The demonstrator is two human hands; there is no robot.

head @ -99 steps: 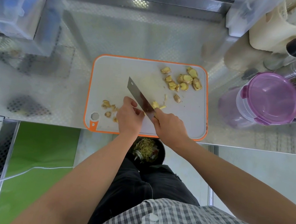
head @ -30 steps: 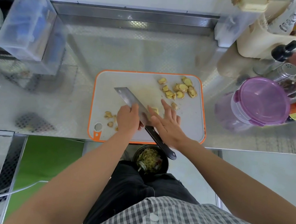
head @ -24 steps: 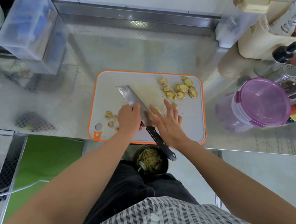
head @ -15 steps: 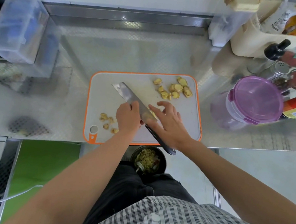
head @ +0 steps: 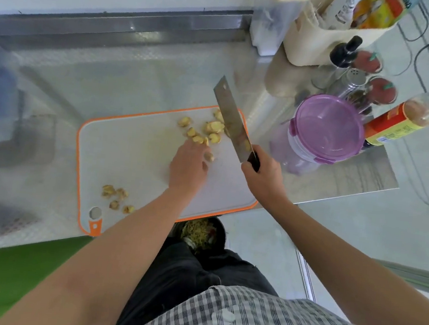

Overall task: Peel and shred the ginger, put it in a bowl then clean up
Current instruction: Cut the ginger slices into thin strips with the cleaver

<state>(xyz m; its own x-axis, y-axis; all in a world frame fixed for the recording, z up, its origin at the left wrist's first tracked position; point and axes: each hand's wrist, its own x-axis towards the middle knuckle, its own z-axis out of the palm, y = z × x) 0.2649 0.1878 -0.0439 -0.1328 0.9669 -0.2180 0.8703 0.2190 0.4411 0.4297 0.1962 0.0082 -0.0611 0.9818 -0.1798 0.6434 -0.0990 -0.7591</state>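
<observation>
A white cutting board (head: 129, 153) with an orange rim lies on the steel counter. Peeled ginger pieces (head: 206, 132) are heaped at its far right, and ginger peel scraps (head: 115, 197) lie near its front left corner. My right hand (head: 262, 175) grips the black handle of a cleaver (head: 232, 122), lifted with the blade pointing away over the board's right edge. My left hand (head: 189, 165) reaches over the board with its fingers at one ginger piece (head: 210, 157); whether it holds it is unclear. A dark bowl (head: 202, 233) of shredded ginger sits below the counter edge.
A purple-lidded container (head: 325, 129) stands just right of the board. Behind it are spice jars (head: 376, 73), a sauce bottle (head: 409, 114) and a cream holder (head: 327, 39) with packets. Blurred clear containers sit at the far left.
My right hand has taken the cleaver by the handle and lifted it to the board's right side. My left hand let go of the blade and moved toward the ginger pieces.
</observation>
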